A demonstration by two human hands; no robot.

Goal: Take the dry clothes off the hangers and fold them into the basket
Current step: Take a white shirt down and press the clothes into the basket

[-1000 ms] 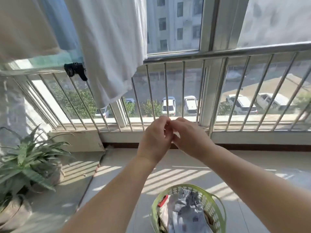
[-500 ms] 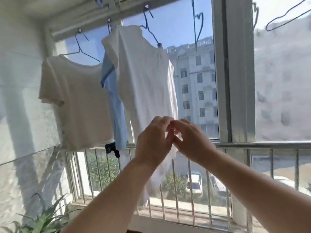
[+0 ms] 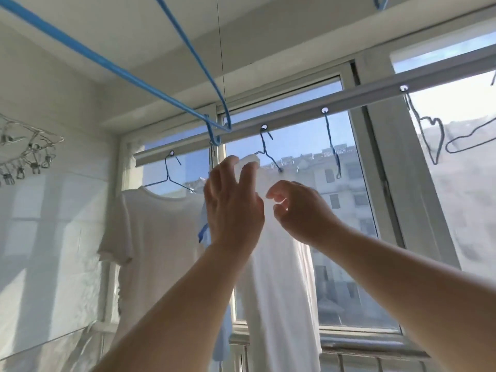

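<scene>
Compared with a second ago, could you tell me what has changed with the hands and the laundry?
The left hand and right hand were joined low at the railing; they have risen, parted, and reach the white garment near its hanger. Neither plainly grips it. The white T-shirt still hangs.

Strong daylight pours through the window [image 3: 290, 146] behind the raised hands, so the left hand [image 3: 233, 208] and right hand [image 3: 300, 210] read as backlit, shaded on the near side. The white shirt [image 3: 279, 264] beyond them glows, nearly blown out. Pale bands of sun cross the wall [image 3: 53, 210] left of the hands. Fingertips look slightly soft, and straight lines bow toward the edges.
</scene>
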